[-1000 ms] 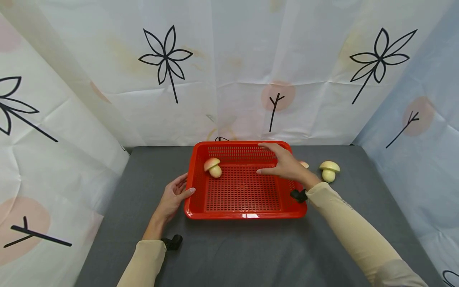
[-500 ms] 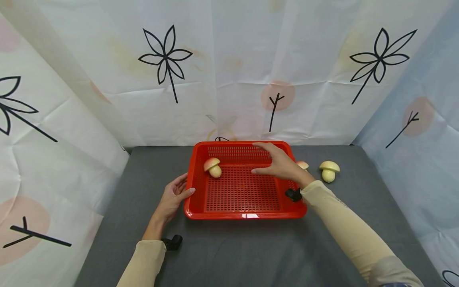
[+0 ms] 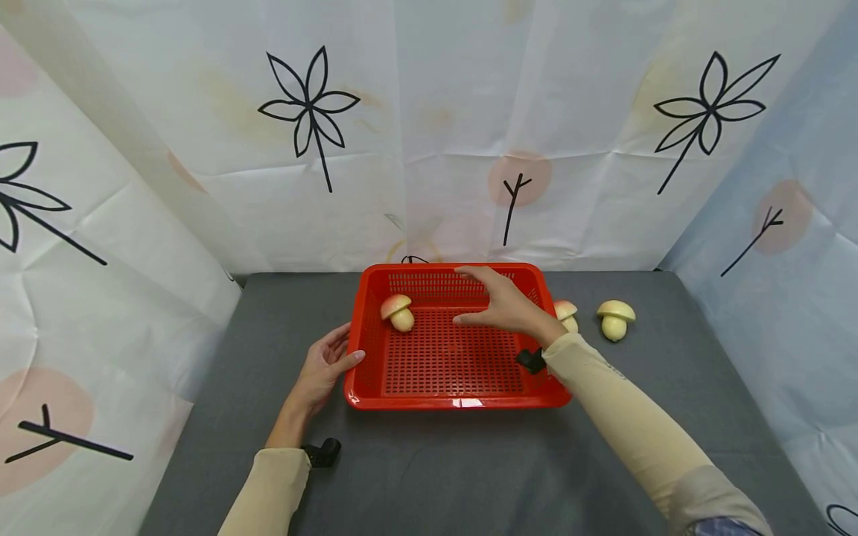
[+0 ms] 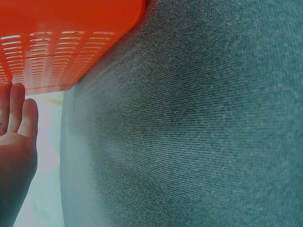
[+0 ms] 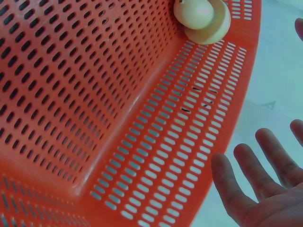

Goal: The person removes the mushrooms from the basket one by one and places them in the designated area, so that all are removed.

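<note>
one mushroom [image 3: 398, 311] (in basket [image 3: 456, 403]) lies left of right grip [image 3: 503, 301].

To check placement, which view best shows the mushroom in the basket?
Head: the mushroom shows whole, cap and stem, inside the basket. The right wrist view crops it at the top edge; the left wrist view doesn't show it.

Grey table [image 3: 436, 469] before me. On it: red basket [image 3: 456, 403]; mushroom [image 3: 565, 309] just right of that; second mushroom [image 3: 615, 320] farther right.
</note>
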